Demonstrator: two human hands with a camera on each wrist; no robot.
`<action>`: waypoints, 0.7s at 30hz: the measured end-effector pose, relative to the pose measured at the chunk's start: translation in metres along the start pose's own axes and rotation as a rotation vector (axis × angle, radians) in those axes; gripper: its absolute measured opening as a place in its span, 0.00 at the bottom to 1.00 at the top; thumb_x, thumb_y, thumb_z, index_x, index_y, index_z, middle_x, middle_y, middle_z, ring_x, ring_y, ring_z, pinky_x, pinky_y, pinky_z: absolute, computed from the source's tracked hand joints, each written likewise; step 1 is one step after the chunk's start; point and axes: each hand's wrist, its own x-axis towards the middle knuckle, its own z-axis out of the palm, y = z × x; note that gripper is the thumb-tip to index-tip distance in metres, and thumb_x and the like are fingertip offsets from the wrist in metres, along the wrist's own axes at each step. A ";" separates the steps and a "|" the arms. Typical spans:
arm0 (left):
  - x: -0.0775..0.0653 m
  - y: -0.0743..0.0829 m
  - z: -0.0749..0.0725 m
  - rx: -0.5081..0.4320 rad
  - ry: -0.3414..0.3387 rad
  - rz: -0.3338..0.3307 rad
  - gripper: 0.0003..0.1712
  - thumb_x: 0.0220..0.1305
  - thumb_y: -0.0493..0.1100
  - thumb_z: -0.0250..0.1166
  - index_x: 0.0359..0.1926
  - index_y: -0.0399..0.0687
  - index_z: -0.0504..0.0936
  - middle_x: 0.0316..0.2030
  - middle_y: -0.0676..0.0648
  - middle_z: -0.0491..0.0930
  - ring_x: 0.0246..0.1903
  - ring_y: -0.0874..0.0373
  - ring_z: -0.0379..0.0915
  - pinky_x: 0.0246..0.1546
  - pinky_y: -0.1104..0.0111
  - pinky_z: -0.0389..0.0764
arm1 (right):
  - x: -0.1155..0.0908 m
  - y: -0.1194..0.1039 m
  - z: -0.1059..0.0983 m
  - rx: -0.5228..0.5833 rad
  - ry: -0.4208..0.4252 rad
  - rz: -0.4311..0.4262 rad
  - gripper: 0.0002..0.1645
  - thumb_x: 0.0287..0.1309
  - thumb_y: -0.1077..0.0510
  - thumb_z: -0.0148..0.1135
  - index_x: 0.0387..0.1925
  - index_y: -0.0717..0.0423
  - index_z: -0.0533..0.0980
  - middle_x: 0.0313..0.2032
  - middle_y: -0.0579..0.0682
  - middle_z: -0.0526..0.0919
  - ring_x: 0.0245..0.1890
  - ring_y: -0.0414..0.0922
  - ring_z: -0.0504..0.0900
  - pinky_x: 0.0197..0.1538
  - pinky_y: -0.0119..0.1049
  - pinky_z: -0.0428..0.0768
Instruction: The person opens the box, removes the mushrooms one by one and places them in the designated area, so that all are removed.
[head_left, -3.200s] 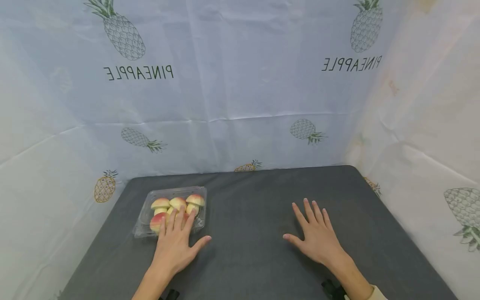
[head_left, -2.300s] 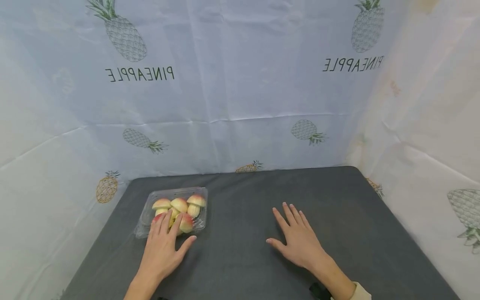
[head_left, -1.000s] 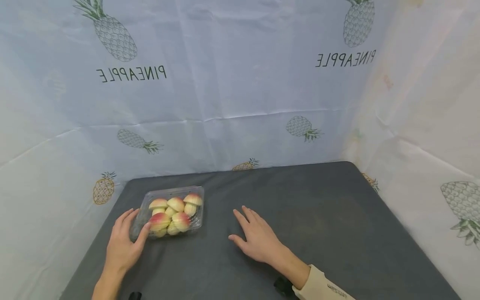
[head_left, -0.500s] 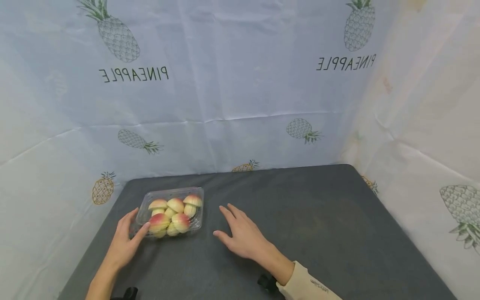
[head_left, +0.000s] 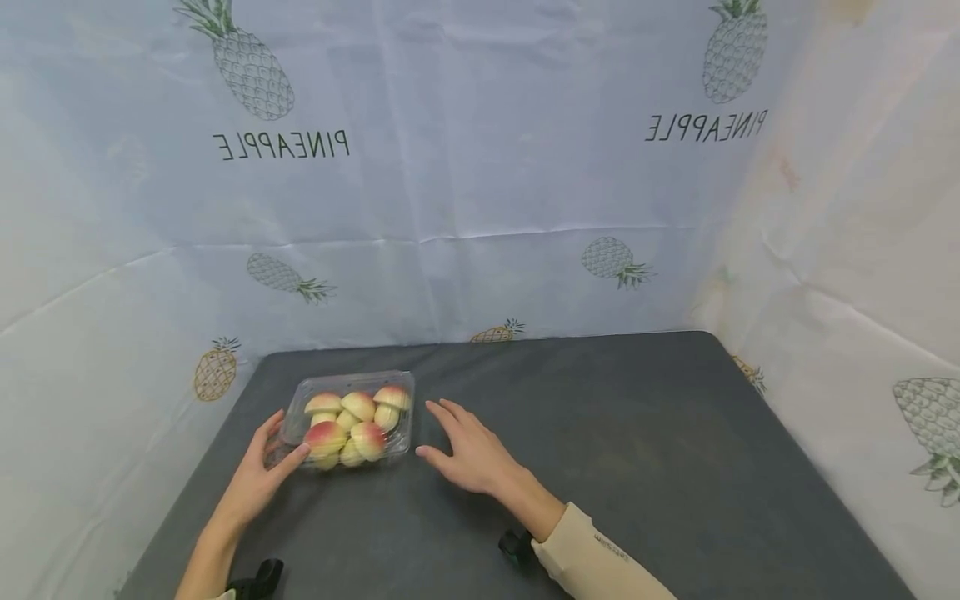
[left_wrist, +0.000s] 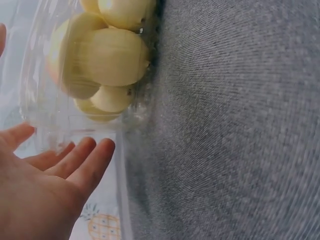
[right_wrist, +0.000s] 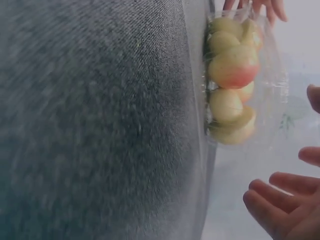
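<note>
Holding the thumb of the left hand [head_left: 251, 483] well apart from the fingers, framing the left end of a clear plastic box [head_left: 333, 383]. In the head view, overlapping the near left corner with the thumb tip and pointing the other fingertips along the left edge. In the left wrist view, extending those fingers loosely, with tips right at the box's end; cannot tell contact from a narrow gap.

Holding the right hand [head_left: 474, 454] with thumb and fingers likewise apart, aiming the tips at the box's right side and leaving a strip of table between. Spacing the fingers slightly in the right wrist view.

Finding the box between both sets of fingertips, nearer the left. Seeing mushroom-shaped pieces [head_left: 325, 437], yellow with red blushes, grouped inside it, just past the left thumb tip.

Resting the box on a dark grey table [head_left: 585, 417], stretching beneath and beyond the fingers. Behind the wrists, showing a black device [head_left: 262, 577] at the left and a beige sleeve [head_left: 592, 558] at the right. Beyond the fingertips, hanging a pale sheet [head_left: 480, 183] with pineapple prints [head_left: 252, 75] and reversed lettering [head_left: 281, 145].
</note>
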 end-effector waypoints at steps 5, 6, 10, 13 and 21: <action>0.002 -0.004 0.002 -0.027 -0.007 -0.001 0.51 0.76 0.52 0.60 0.82 0.44 0.36 0.75 0.23 0.40 0.71 0.19 0.43 0.61 0.26 0.58 | 0.010 0.000 0.006 0.082 -0.040 0.001 0.45 0.70 0.30 0.53 0.80 0.40 0.55 0.78 0.53 0.56 0.75 0.55 0.60 0.67 0.62 0.69; 0.002 -0.005 0.001 -0.034 -0.007 -0.001 0.51 0.76 0.52 0.60 0.82 0.44 0.36 0.75 0.23 0.40 0.71 0.19 0.42 0.62 0.26 0.57 | 0.012 0.000 0.008 0.101 -0.048 0.003 0.46 0.70 0.30 0.54 0.80 0.41 0.55 0.78 0.54 0.55 0.75 0.55 0.60 0.68 0.62 0.69; 0.005 -0.009 0.001 -0.039 -0.010 -0.009 0.51 0.75 0.52 0.61 0.82 0.44 0.37 0.75 0.23 0.41 0.71 0.19 0.43 0.62 0.26 0.57 | 0.020 -0.002 0.014 0.173 -0.064 0.024 0.46 0.69 0.31 0.56 0.80 0.41 0.54 0.78 0.54 0.54 0.75 0.55 0.61 0.68 0.61 0.69; 0.010 -0.012 0.000 -0.055 -0.020 -0.016 0.52 0.75 0.52 0.62 0.82 0.46 0.36 0.76 0.24 0.39 0.72 0.20 0.41 0.63 0.26 0.56 | 0.026 -0.004 0.022 0.244 -0.049 0.035 0.46 0.69 0.33 0.58 0.80 0.42 0.54 0.78 0.53 0.55 0.74 0.54 0.62 0.67 0.57 0.72; 0.019 -0.020 0.002 -0.161 -0.041 -0.002 0.53 0.74 0.47 0.63 0.83 0.53 0.35 0.79 0.31 0.34 0.75 0.26 0.35 0.66 0.28 0.52 | 0.036 -0.007 0.042 0.474 -0.014 0.058 0.50 0.66 0.42 0.67 0.81 0.46 0.53 0.76 0.54 0.57 0.68 0.55 0.72 0.61 0.43 0.80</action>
